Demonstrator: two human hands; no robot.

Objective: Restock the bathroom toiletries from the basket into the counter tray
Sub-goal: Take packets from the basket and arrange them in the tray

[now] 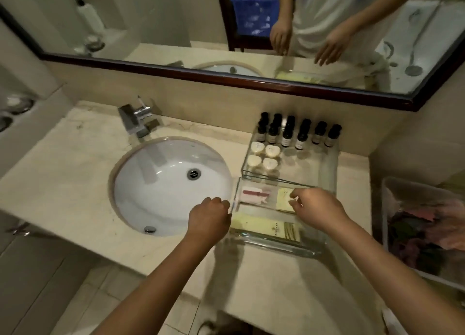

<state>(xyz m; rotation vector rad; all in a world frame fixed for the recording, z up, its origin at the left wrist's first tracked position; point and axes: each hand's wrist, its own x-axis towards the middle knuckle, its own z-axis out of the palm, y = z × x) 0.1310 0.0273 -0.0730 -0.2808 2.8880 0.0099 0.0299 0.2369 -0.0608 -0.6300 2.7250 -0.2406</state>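
The tray (324,163) sits on the table (63,178) near the basket (392,208); left hand (210,213) curled at its left rim, grip unclear. Right hand (314,205) pinches a yellow packet (284,200) inside the tray.

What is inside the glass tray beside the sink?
Dark-capped bottles at the back, four white round pieces, a pink item in clear wrap, yellow packets. The right hand covers part of one packet.
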